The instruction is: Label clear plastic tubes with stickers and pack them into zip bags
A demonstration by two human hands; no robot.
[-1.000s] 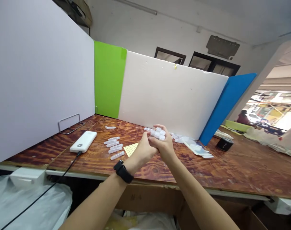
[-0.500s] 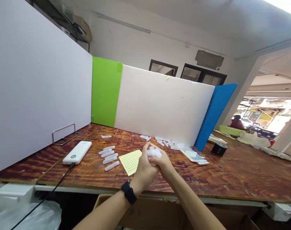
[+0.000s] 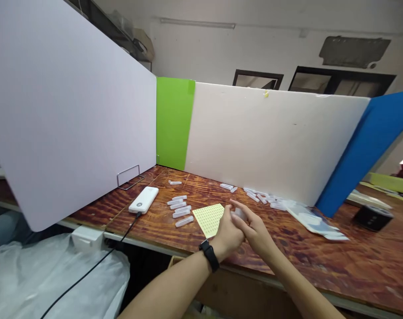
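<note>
My left hand (image 3: 228, 233), with a black watch (image 3: 209, 255) on its wrist, and my right hand (image 3: 257, 231) are pressed together above the wooden tabletop. Between them a translucent plastic piece (image 3: 239, 214) shows, and my fingers hide most of it. Just left of my hands lies a yellow dotted sticker sheet (image 3: 208, 219). Several translucent plastic tubes (image 3: 179, 209) lie in a loose group further left, and more tubes (image 3: 259, 197) are scattered along the foot of the white board.
A white power bank (image 3: 143, 200) with a black cable (image 3: 123, 239) lies at the left. A plastic packet (image 3: 312, 222) and a black box (image 3: 372, 218) are on the right. Lilac (image 3: 65, 102), green (image 3: 173, 124), white (image 3: 254, 137) and blue (image 3: 367, 155) boards line the table. A white plastic bag (image 3: 48, 274) sits below its edge.
My view has swung right and my hands have moved right and lower on the table. The white round ends bunched in my hands earlier are now mostly hidden, with one translucent piece showing.
</note>
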